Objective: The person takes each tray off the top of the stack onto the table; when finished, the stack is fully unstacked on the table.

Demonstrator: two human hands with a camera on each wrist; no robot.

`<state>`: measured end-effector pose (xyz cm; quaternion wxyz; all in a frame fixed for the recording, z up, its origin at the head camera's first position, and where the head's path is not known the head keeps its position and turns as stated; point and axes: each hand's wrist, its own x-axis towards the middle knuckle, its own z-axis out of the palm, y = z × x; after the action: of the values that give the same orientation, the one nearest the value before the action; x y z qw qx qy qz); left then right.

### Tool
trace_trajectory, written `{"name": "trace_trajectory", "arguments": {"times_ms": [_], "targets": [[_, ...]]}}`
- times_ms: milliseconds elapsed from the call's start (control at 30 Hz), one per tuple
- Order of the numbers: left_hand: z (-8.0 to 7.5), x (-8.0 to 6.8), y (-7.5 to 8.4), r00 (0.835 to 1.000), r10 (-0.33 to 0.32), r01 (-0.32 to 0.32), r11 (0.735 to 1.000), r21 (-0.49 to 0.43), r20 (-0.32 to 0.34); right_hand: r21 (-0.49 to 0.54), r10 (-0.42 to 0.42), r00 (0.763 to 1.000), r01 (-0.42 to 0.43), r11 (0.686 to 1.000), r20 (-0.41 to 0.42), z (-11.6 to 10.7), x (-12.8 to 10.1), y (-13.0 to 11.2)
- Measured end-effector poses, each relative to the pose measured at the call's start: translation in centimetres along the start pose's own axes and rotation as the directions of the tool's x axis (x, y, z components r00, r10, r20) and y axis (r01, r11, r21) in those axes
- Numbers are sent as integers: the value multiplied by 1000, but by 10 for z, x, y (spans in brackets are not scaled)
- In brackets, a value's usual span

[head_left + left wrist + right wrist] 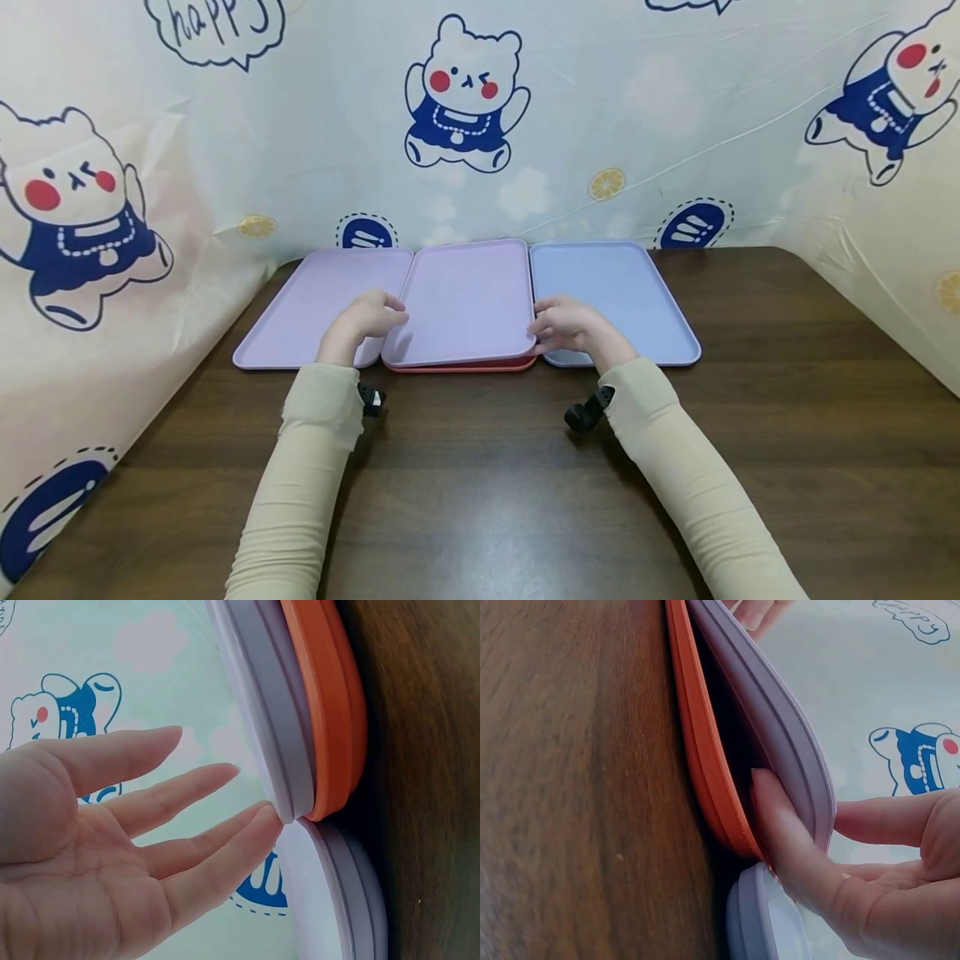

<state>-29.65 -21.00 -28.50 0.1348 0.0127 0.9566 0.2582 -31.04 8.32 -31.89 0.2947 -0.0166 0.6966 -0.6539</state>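
Observation:
A lilac tray [468, 304] lies over an orange-red tray [465, 367] in the middle of the row, its right side tilted up. My right hand [566, 325] pinches the lilac tray's right edge. In the right wrist view one finger [780, 825] reaches into the gap between the two rims, with the thumb side on the outer face. My left hand [367, 321] is at the tray's left edge. The left wrist view shows its fingers loosely extended, with one fingertip right at the lilac tray's corner.
A second lilac tray [322, 304] lies on the left, and a light blue tray [611, 292] on the right, both beside the middle stack. They sit on a dark wooden table [480, 492]. A patterned cloth [600, 100] hangs behind the table's far edge.

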Motion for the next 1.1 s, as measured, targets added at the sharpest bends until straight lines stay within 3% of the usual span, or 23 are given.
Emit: {"name": "trace_trajectory", "arguments": {"times_ms": [333,600,833,1100], "targets": [[4,4,-2,1000,-6,6,1000,20,-15,-19,2,1000,-2,1000,-12,3,0,1],[4,3,0,1000,-9,10,999,39,-27,-57,2,996,-7,998,-94,7,1,1],[5,1,-2,999,1,1,999,48,-44,39,3,993,1,999,-119,9,-1,2],[3,1,-2,998,-59,60,998,17,-9,67,-36,994,43,997,-102,3,-4,1]]}}
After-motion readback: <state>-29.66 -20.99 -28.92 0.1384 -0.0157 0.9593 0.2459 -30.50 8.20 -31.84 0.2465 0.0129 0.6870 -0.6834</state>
